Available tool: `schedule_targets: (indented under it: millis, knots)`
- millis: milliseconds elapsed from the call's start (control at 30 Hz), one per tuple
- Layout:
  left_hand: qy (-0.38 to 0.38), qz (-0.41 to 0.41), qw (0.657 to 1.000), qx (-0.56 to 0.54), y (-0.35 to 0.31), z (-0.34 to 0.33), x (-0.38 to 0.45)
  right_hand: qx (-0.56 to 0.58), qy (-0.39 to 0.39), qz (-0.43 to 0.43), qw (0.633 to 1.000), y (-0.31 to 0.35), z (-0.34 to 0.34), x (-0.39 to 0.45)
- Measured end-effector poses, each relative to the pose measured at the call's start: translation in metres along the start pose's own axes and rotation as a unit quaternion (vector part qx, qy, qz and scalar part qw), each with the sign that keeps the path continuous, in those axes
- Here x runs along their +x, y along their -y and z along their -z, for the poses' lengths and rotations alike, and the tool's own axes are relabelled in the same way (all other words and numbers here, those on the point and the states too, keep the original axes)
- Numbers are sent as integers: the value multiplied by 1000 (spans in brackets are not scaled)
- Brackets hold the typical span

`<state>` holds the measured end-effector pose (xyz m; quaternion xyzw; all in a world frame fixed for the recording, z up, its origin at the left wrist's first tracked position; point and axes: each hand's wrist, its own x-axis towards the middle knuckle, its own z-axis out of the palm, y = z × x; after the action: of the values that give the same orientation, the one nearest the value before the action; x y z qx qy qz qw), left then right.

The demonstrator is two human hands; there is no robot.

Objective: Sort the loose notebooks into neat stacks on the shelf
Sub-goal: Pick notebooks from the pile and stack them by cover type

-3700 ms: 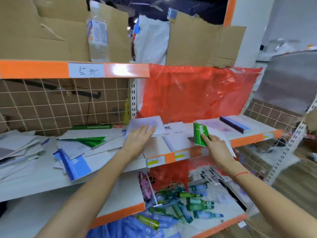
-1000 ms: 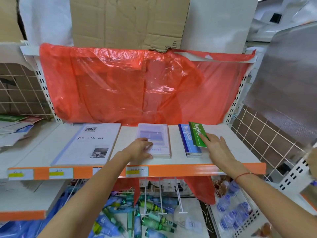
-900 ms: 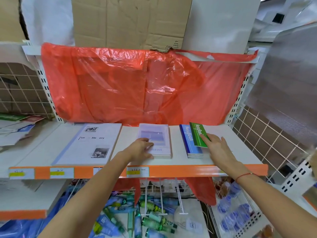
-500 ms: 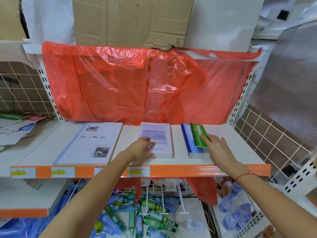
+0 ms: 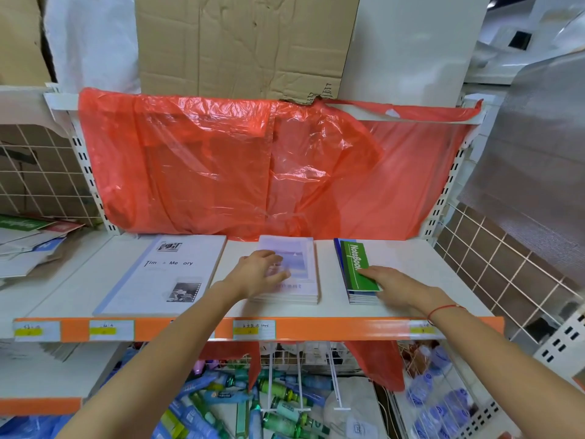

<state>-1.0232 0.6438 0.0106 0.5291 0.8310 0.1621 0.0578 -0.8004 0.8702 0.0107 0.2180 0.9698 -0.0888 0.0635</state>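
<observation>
Head view, one frame. I log items left to right.

Far left, on the neighbouring shelf: a loose heap of white, green and red notebooks (image 5: 30, 239), unsorted and overlapping at odd angles.

White metal shelf with an orange front strip (image 5: 316, 327): three groups lie on it, well apart from one another.

1. Large white-covered notebook with black lettering and a small black-and-white photo (image 5: 164, 274), lying flat at the left of the shelf. No hand touches it.

2. Stack of pale lilac notebooks with a blue picture on the cover (image 5: 294, 277), middle of the shelf, edges roughly aligned. The left hand (image 5: 258, 274) rests on the stack's left part, fingers spread and nearly straight across the top cover, thumb towards the back wall. I see no curl round an edge; it lies flat on the cover.

3. Short stack of blue-spined notebooks (image 5: 362, 296), right of centre. A green notebook with white "Notebook" lettering (image 5: 357, 264) lies on top, a little askew to the stack below. The right hand (image 5: 399, 286) has straight fingers laid on the green cover's near right corner, palm low over the shelf. A red string bracelet (image 5: 443, 310) sits on that wrist.

Behind everything hangs a crumpled red translucent plastic sheet (image 5: 253, 166).
</observation>
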Motion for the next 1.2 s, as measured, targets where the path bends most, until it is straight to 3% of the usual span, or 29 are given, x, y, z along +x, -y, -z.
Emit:
schedule_targets:
  millis: [133,1200]
  knots:
    - [-13,1,1000,8,4,6,1,32,75,-14,997,-5,10,-4]
    - [-19,-8,1000,22,6,3,21,10,75,0,997,-14,12,18]
